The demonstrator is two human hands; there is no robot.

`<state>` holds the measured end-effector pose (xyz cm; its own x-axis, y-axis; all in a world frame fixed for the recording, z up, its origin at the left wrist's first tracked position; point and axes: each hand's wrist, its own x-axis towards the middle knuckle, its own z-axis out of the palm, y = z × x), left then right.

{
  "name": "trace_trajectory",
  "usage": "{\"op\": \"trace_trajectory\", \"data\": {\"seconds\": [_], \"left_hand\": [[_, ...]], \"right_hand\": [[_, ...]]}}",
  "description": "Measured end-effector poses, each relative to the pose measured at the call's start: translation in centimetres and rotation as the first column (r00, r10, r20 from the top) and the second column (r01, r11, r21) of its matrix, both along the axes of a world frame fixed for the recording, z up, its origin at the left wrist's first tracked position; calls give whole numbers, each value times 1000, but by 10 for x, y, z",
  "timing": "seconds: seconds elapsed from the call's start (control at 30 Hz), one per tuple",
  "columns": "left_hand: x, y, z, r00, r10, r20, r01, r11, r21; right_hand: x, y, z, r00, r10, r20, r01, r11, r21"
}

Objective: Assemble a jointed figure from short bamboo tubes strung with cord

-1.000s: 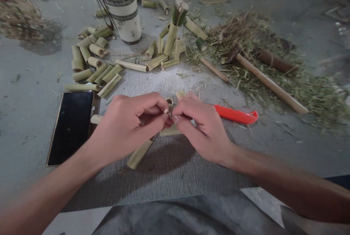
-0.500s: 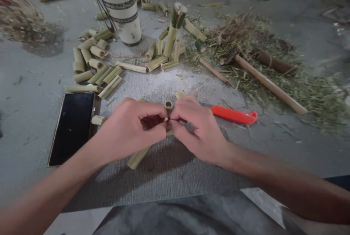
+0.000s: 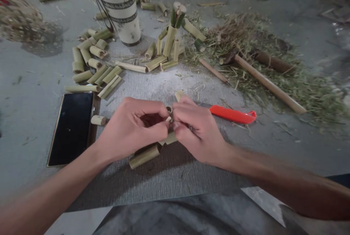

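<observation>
My left hand (image 3: 136, 125) is pinched, thumb against forefinger, on a small pale stick (image 3: 168, 119) whose tip shows between them. Close beside it, almost touching, my right hand (image 3: 194, 129) has its fingers curled together; what they hold is hidden. The rim of a small bamboo tube (image 3: 169, 109) peeks out between the two hands. Under them lie a cut bamboo piece (image 3: 144, 156) and a paler split piece (image 3: 170, 138), partly covered. A short bamboo plug (image 3: 98, 120) rests left of my left wrist, near the phone (image 3: 71, 127).
To the right lies a red-handled knife (image 3: 232, 114). Farther back are a wooden-handled hammer-like tool (image 3: 270, 83) on shredded greenery, a pencil-like stick (image 3: 213, 70), several cut bamboo pieces (image 3: 109, 74), a standing bamboo figure (image 3: 170, 41) and a tall white patterned cup (image 3: 120, 8).
The lower bamboo piece has turned to lie flatter, and the split piece shows more. My right fingers have closed in; the grey rod end seen there is now hidden. The tube rim is more covered.
</observation>
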<state>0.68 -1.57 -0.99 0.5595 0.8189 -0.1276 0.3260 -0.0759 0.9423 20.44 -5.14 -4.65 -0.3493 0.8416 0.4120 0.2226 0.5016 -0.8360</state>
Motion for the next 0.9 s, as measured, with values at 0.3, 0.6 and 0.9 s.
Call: {"op": "trace_trajectory", "data": {"seconds": [0.3, 0.6, 0.9], "left_hand": [[-6, 10, 4, 987, -130, 97, 149, 964, -221], [-5, 10, 5, 987, -156, 43, 161, 976, -148], [-6, 10, 4, 990, -139, 39, 143, 978, -151]], "right_hand": [[4, 1, -1, 1000, -26, -13, 25, 995, -93], [3, 1, -2, 998, -29, 57, 35, 994, -101], [2, 2, -2, 999, -20, 40, 23, 998, -60]]}}
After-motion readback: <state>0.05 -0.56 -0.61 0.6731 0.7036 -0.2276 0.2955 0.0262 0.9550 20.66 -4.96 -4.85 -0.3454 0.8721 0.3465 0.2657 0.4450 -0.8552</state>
